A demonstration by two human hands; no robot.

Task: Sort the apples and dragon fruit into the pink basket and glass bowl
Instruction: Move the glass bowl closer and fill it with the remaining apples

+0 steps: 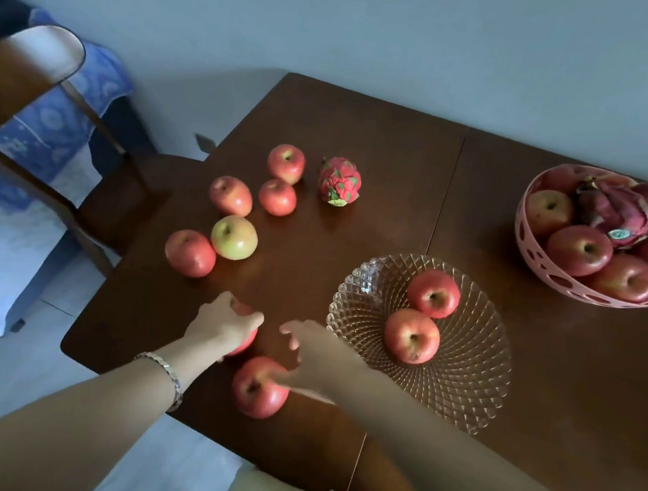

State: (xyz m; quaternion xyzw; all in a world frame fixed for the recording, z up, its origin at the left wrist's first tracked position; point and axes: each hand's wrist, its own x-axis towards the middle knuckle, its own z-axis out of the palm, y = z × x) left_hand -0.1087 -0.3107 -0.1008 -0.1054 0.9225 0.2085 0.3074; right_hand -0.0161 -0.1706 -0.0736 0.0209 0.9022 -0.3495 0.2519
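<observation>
Apples lie scattered over the dark wooden desk (368, 136), and the left hand (223, 324) is cupped over one red apple (243, 343) near the desk's near-left edge, its fingers curled around the fruit in a closing grip. Just right of it, the right hand (313, 350) hovers with fingers spread and loose, grasping nothing, its wrist passing over a second red apple (259, 387) that sits just behind the left hand's catch. Beyond the left hand, farther out on the desk, a cluster of five apples rests: a red one (190, 253) touching a yellow-green apple (234, 237), then three more red ones (278, 197) grouped close together. A small pink dragon fruit (339, 182) stands beside that group. Right of the right hand sits the glass bowl (474, 370) with two red apples (412, 336) inside, one just beside the other. Well beyond that, at the far right, the pink basket (533, 254) is heaped with red apples and a large dark dragon fruit (614, 213) on top. A bracelet (169, 375) circles the left wrist.
</observation>
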